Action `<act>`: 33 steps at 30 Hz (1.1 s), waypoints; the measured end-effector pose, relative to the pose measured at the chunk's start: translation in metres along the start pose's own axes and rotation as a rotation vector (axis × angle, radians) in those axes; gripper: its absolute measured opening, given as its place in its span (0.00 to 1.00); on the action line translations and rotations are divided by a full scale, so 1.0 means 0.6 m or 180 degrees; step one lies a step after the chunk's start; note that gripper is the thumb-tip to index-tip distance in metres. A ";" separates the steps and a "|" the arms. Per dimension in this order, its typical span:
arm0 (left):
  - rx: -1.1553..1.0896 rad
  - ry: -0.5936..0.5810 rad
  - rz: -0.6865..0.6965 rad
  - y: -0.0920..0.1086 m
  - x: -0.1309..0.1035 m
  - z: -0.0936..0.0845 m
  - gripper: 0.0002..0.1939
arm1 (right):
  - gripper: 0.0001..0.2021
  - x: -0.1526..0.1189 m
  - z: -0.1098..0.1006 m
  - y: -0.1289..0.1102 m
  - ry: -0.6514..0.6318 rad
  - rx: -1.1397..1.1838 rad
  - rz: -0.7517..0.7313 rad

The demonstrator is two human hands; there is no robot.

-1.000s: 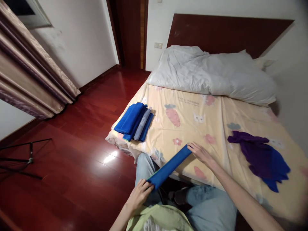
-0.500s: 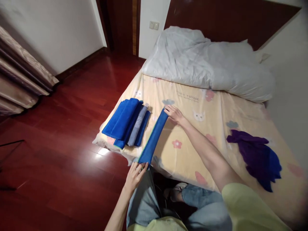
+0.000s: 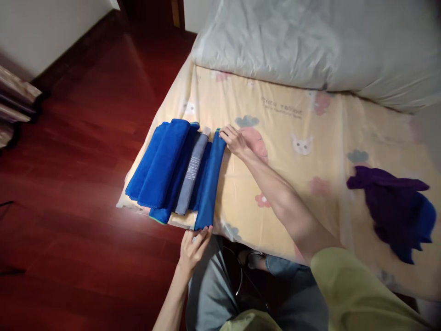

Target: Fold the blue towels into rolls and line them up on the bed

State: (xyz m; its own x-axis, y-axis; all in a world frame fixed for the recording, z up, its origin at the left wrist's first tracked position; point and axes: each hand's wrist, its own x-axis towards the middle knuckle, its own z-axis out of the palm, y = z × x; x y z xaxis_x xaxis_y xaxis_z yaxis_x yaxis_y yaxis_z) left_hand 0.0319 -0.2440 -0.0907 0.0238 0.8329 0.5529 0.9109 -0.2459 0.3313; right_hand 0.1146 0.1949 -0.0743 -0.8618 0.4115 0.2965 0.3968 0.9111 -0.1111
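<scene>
A long, narrow folded blue towel [image 3: 211,184] with a green edge is stretched between my hands. My left hand [image 3: 195,248] pinches its near end at the bed's front edge. The far end is gripped by the fingers of my right hand [image 3: 233,139]. Directly left of it lies a row of folded towels: a grey towel [image 3: 191,177] with pale stripes, a dark blue strip beside it, and several overlapping blue towels [image 3: 161,165]. The held towel now lies right against that row.
A crumpled purple cloth [image 3: 382,191] and a blue cloth [image 3: 422,216] lie together on the right of the bed [image 3: 285,170]. A pale grey quilt [image 3: 275,41] is heaped at the back. Dark red floor [image 3: 86,151] runs along the left. A cable hangs near my legs.
Both hands have brought the stretched blue towel left, up against the row of folded towels. My view has tilted down and come closer to the bed.
</scene>
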 end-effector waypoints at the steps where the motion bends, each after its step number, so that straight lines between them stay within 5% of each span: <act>1: 0.0008 0.0014 -0.0035 0.001 0.002 0.000 0.29 | 0.16 0.007 0.008 0.000 0.0042 0.0050 0.0033; 6: -0.0061 -0.0315 -0.0266 0.008 -0.004 0.017 0.29 | 0.15 0.014 0.034 0.003 -0.0027 0.0177 -0.0057; 16: -0.0225 -0.0358 -0.0219 0.000 -0.006 0.029 0.31 | 0.14 -0.035 0.033 0.018 -0.0153 0.0015 -0.0010; 27: 0.0001 -0.0471 -0.0298 -0.016 -0.021 0.031 0.32 | 0.14 0.015 0.048 -0.006 -0.0319 -0.0035 -0.0127; 33: 0.0172 -0.0155 -0.0421 -0.010 -0.005 0.037 0.30 | 0.11 0.028 0.051 -0.025 -0.0365 0.0089 0.0204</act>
State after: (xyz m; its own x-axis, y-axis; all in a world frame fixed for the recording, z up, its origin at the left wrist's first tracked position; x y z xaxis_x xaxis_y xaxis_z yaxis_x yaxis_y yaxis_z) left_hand 0.0354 -0.2343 -0.1111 -0.0792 0.8797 0.4689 0.9282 -0.1064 0.3565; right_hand 0.0844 0.1891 -0.0968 -0.8661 0.4672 0.1778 0.4446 0.8825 -0.1533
